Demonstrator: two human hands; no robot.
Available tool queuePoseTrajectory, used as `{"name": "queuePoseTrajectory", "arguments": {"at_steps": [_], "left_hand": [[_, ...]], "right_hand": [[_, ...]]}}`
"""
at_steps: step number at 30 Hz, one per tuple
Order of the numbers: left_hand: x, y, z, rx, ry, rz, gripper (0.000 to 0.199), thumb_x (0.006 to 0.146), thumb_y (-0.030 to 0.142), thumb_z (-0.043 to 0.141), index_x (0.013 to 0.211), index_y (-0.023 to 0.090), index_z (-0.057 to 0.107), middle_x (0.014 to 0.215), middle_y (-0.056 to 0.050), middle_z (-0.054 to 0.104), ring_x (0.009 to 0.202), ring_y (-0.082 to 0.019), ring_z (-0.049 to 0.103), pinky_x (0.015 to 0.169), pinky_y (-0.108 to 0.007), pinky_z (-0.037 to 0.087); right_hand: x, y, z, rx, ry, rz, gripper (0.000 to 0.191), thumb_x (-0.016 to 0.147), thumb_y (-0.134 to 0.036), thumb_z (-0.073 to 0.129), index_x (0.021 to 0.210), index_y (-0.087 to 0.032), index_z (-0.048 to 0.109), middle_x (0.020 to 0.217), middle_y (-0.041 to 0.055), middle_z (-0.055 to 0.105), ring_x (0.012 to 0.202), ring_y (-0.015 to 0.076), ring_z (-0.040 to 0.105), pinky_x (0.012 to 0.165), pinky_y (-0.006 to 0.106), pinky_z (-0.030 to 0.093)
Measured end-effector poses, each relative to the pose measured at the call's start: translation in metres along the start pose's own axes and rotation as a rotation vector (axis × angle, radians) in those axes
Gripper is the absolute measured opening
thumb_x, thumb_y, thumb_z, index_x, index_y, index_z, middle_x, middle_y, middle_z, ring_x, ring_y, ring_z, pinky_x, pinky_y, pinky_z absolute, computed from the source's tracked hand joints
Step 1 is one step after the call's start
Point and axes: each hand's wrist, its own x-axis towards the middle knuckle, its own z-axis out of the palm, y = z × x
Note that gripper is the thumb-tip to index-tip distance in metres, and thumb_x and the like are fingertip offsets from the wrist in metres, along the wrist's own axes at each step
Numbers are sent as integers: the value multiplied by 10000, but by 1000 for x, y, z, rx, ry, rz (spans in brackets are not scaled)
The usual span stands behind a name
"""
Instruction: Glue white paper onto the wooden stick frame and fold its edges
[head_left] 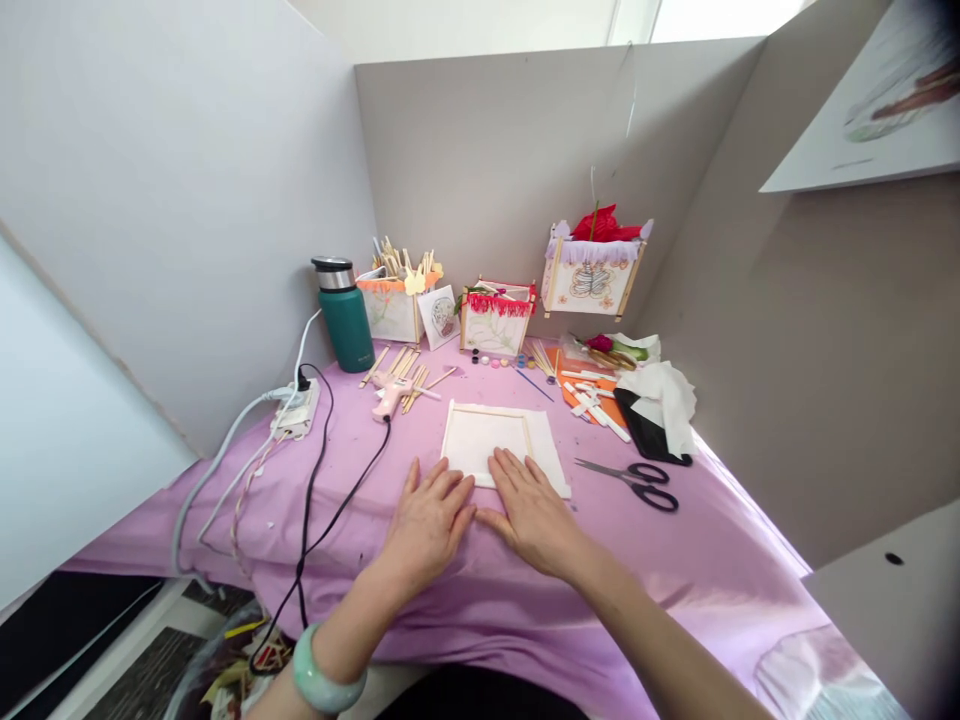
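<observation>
A white sheet (487,440) with a thin wooden stick frame on it lies on the pink cloth. My left hand (431,515) rests at its lower left corner, palm down, fingers spread and fingertips on the near edge. Flat on the near part of the sheet are the fingers of my right hand (529,510), the thumb pointing toward my left hand. Neither hand grips anything. Black-handled scissors (634,480) lie to the right of the sheet. At the upper left is a pink glue gun (390,392), beside several wooden sticks (405,362).
A green bottle (346,318) and a power strip (298,408) stand left, with cables running to the near edge. Decorated boxes (496,322), small paint pots, white strips and a black tray (651,435) with crumpled tissue line the back and right. Grey partitions (517,150) enclose the table.
</observation>
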Motion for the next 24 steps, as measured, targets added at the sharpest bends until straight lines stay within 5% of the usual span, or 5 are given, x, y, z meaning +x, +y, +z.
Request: {"name": "queuePoseTrajectory", "arguments": {"at_steps": [4,7,12,20,24], "left_hand": [[24,-30,-22,-46,130,-98,354,939,296,402,1253,189,525,1230,-84,620,1153,-211,556,1065,-458,348],[57,-70,-44,143,228,-332,370,911,346,426,1202,168,568,1251,-129,592,1152,-274,533,960,-426,421],[96,-119,-51,326,-89,-712,576,871,544,404,1131,65,591,1135,-245,628,1088,-404,546,856,-510,430],[98,-129,-46,352,-99,-725,393,868,342,424,1097,79,605,1063,-243,657,1013,-369,605,795,-436,439],[88,-118,-67,300,116,-769,416,871,360,429,1166,102,571,1005,-205,679,970,-352,624,780,-427,455]], "right_hand": [[-3,8,5,51,128,-21,741,917,-595,360,1448,-78,330,1497,187,311,1403,279,252,1133,500,244],[-7,13,4,112,320,-15,614,947,-498,377,1422,-110,365,1480,177,355,1383,275,294,1104,501,286],[-11,12,0,173,486,67,394,943,-372,445,1247,-132,521,1242,163,575,1171,276,501,980,474,398],[-19,0,-10,157,424,-207,305,884,-232,544,1171,-129,557,983,117,660,989,254,536,875,441,412],[-24,1,-12,180,376,-283,213,895,-192,521,1090,-149,597,909,89,668,886,220,548,802,405,416]]}}
